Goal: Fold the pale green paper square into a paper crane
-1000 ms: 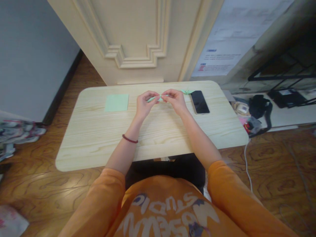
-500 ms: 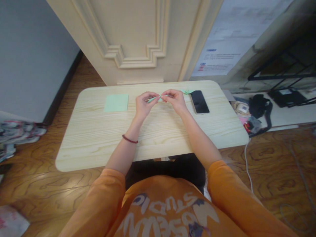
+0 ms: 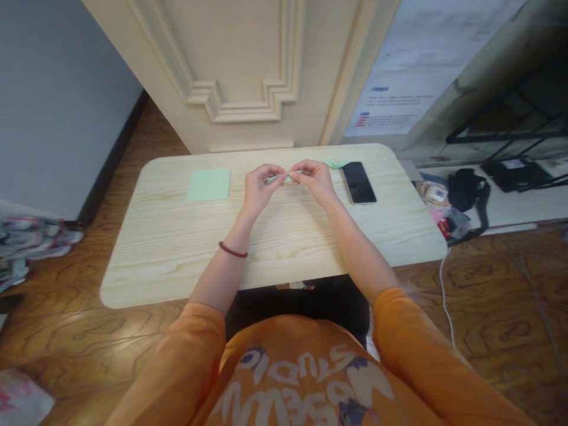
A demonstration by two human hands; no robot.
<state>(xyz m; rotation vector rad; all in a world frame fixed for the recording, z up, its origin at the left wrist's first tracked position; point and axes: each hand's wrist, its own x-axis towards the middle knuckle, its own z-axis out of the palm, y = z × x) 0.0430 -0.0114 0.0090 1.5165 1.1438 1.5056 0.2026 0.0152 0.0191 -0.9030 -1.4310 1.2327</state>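
Observation:
Between my two hands is a small piece of folded green paper [image 3: 288, 176], mostly covered by the fingers. My left hand [image 3: 261, 184] pinches its left end, and my right hand [image 3: 314, 179] pinches its right end. The fingertips of both hands nearly meet over the table's back half. Left of my left hand lies a flat square of pale green paper [image 3: 209, 184]. A green folded paper shape [image 3: 336, 164] with thin points rests just beyond my right hand, beside a dark-screened phone [image 3: 359, 183].
The light wood-grain table [image 3: 177, 248] has rounded corners and stands against a cream panelled door [image 3: 248, 131]. At its right end is a low shelf [image 3: 510, 207] with assorted items. A white cable [image 3: 444, 296] hangs to the floor; shoes [image 3: 39, 236] are at far left.
Almost nothing differs. Both hands keep their pinch on the folded green paper in the same spot, with only a very slight shift of the left hand.

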